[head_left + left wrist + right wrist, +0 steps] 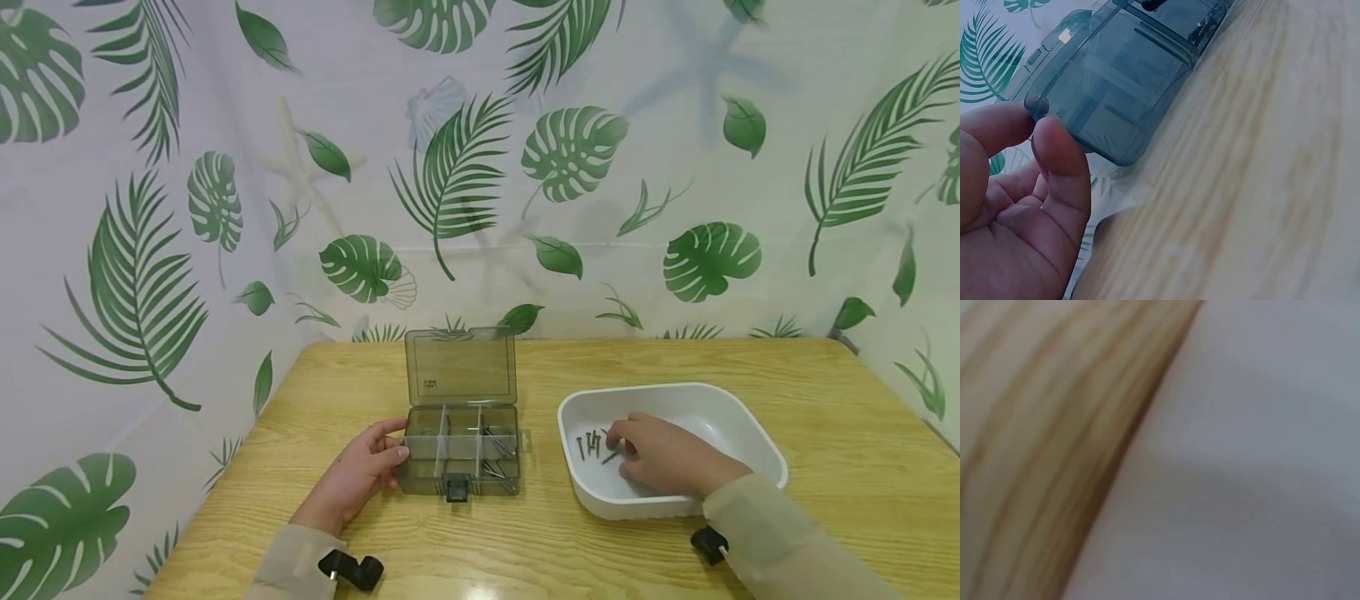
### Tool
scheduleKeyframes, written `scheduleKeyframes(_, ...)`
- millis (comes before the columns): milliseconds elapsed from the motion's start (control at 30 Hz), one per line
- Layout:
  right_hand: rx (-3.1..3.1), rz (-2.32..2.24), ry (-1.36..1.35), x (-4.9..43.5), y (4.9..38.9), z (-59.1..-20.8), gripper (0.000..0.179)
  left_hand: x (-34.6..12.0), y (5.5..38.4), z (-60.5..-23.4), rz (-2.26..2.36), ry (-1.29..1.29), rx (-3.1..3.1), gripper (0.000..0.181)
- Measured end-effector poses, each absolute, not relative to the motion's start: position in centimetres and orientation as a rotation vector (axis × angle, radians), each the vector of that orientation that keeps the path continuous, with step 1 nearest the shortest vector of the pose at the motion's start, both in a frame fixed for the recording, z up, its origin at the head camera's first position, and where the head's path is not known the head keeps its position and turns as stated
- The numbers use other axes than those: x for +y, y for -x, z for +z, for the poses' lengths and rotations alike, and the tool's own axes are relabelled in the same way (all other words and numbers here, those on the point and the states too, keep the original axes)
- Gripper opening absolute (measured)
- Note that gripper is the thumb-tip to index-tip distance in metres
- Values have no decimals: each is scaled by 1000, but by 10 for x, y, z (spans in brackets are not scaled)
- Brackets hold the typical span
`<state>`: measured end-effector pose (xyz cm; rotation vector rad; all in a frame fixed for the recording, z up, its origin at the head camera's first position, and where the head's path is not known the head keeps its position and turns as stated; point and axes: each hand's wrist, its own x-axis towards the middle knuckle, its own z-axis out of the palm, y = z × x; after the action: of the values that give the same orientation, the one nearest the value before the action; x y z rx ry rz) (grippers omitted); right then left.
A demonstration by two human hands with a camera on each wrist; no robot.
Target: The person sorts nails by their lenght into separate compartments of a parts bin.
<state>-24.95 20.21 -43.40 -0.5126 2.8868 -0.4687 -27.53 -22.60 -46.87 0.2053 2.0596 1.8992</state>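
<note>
A smoky clear compartment box [461, 450] stands on the table with its lid [461, 367] raised. My left hand [363, 467] pinches the box's left edge between thumb and index finger, as the left wrist view also shows. Metal screws [497, 473] lie in the right-hand compartments. To the right, my right hand [663, 454] reaches into a white tray [675, 392], fingers bent down beside several loose screws [592, 443]. One screw lies right at its fingertips; I cannot tell whether they grip it. The right wrist view shows only blurred tray wall and table.
The wood-grain table [420, 550] carries both containers, with a gap between them. The box's front latch [457, 487] hangs down. A leaf-printed cloth [480, 167] stands behind and at the sides of the table. The tray's raised rim surrounds the right hand.
</note>
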Motion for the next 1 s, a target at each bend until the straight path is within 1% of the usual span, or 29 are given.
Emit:
scheduleKeyframes(67, 2880, -477, 521, 203, 249, -435, 16, -226, 275, -468, 1895, -209, 2065, 52)
scheduleKeyframes(167, 2866, -477, 528, 203, 249, -435, 10, -225, 274, -466, 1895, -211, 2064, 52)
scheduleKeyframes(433, 2853, -446, 519, 202, 249, -435, 15, -225, 274, -466, 1889, -216, 2057, 53)
scheduleKeyframes(700, 2906, -524, 489, 202, 248, -433, 12, -224, 273, -464, 1883, -216, 2062, 52)
scheduleKeyframes(833, 2944, -565, 558, 201, 249, -429, 7, -224, 273, -465, 1882, -225, 2062, 53)
scheduleKeyframes(1000, 2966, -583, 625, 194, 249, -421, 7, -225, 273, -464, 1883, -216, 2062, 52)
